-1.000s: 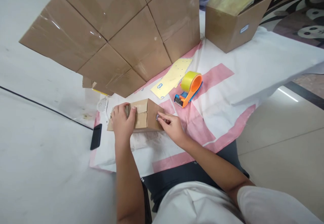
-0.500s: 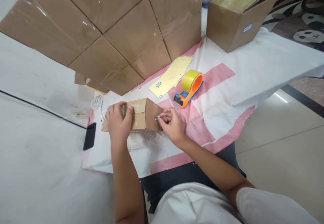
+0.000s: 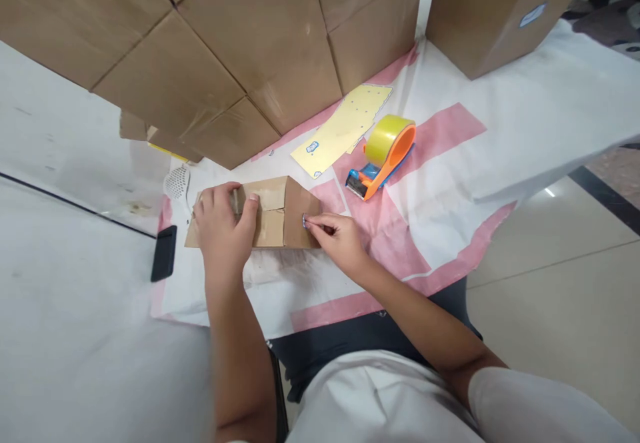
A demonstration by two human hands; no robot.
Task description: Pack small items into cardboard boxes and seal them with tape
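A small cardboard box (image 3: 270,226) lies on the cloth-covered table. My left hand (image 3: 224,226) is wrapped over its left part, thumb on top near the flap seam, and covers much of that side. At the box's right end, my right hand (image 3: 337,239) pinches a small blue-and-white sticker (image 3: 305,221) between thumb and fingertips. The sticker is against or very close to the end face; I cannot tell whether it is stuck on. Right of the box stands an orange tape dispenser (image 3: 370,186) with a yellow roll of tape (image 3: 387,139).
Behind the box rises a stack of taped cartons (image 3: 280,36). A yellow sticker sheet (image 3: 340,129) lies before it. A larger carton (image 3: 480,23) with a label stands at the back right. A black phone-like object (image 3: 164,253) and a white perforated item (image 3: 177,183) are at left.
My right hand has brought the sticker up to the box's end face, its fingers now drawn closer together. My left hand still holds the box. The view has shifted slightly downward and closer.
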